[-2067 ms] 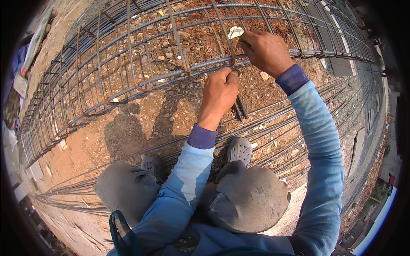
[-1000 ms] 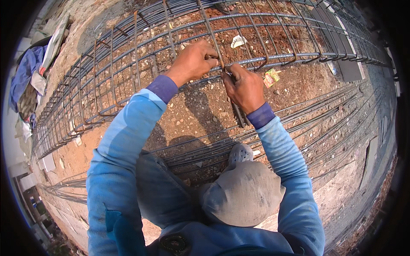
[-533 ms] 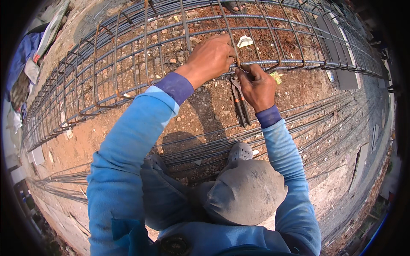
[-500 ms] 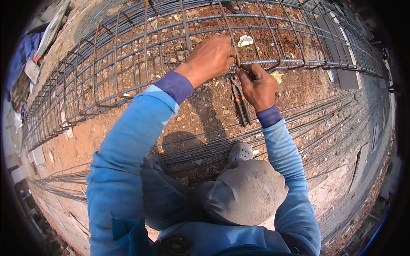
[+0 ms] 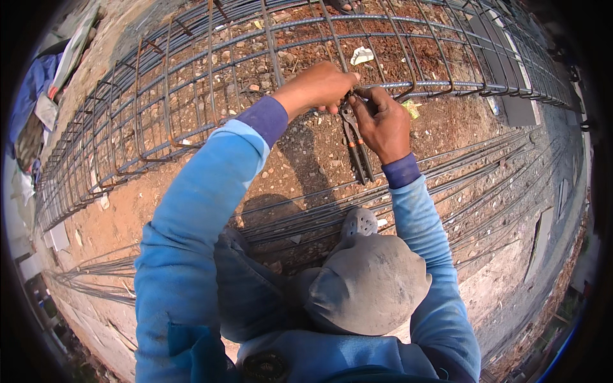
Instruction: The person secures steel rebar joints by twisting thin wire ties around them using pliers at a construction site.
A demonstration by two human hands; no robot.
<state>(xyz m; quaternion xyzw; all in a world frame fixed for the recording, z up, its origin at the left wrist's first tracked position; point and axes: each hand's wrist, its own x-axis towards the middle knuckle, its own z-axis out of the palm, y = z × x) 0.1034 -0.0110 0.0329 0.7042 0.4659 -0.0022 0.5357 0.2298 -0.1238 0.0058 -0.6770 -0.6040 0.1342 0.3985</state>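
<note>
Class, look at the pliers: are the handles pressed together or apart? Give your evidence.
Slightly apart: on the pliers, a narrow gap shows between the handles. How far the jaws are open, I cannot tell.

Creased light-blue sleeves (image 5: 429,226) end in purple cuffs (image 5: 402,172). At lower centre, the trousers (image 5: 365,290) are grey and smudged, above them a grey shoe (image 5: 360,221) with holes. A dark round badge (image 5: 265,366) marks the blue shirt (image 5: 338,351) at the bottom.

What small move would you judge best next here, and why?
Probably lower the right hand to the pincers: their handles point down beside it, with no fingers around them, while the left hand is up at the rebar cage.
</note>
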